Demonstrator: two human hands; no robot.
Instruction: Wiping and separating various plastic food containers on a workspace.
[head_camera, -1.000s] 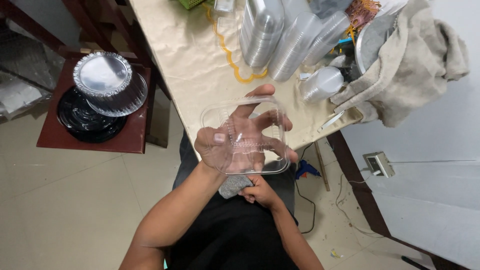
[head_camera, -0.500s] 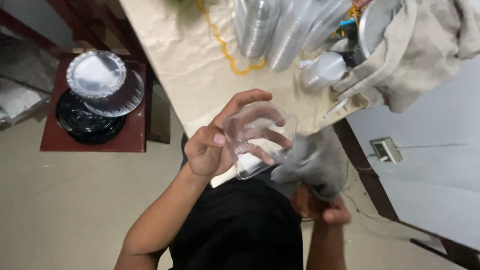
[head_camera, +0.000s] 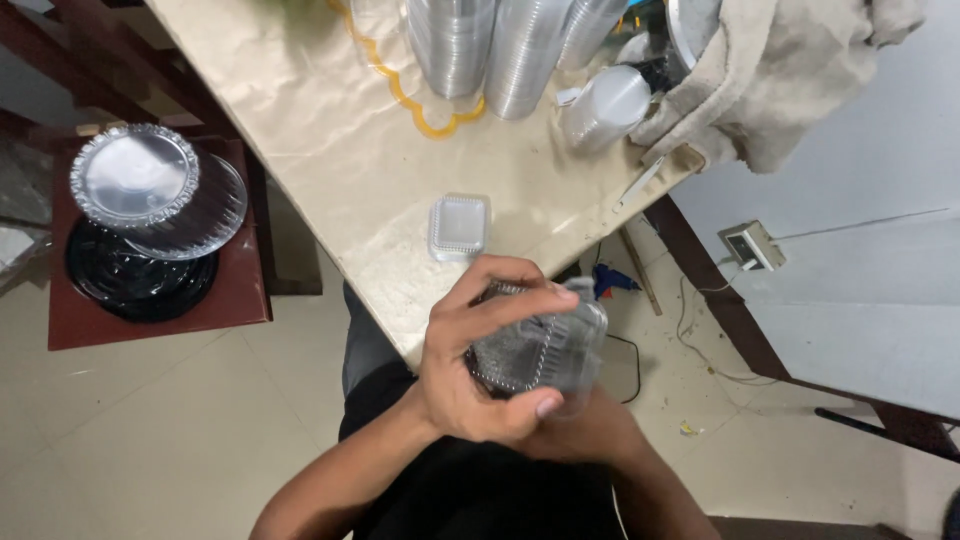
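Observation:
My left hand (head_camera: 478, 345) wraps over a clear plastic clamshell container (head_camera: 545, 345) with a grey cloth inside it, fingers curled across its top. My right hand (head_camera: 590, 425) is mostly hidden under the container and supports it from below. Both hands are held over my lap, just off the near corner of the beige table (head_camera: 330, 140). A small closed clear plastic container (head_camera: 459, 226) lies on the table just beyond my hands.
Stacks of clear plastic lids (head_camera: 500, 45) lean at the table's far edge beside a beige cloth bag (head_camera: 780, 60) and a yellow scalloped ring (head_camera: 420, 105). A dark red stool (head_camera: 60, 310) at left holds round clear and black trays (head_camera: 150, 200).
The grey cloth that my right hand held beside the container is now inside it. My left hand has closed over the container's top, and a small closed container has come into view on the table.

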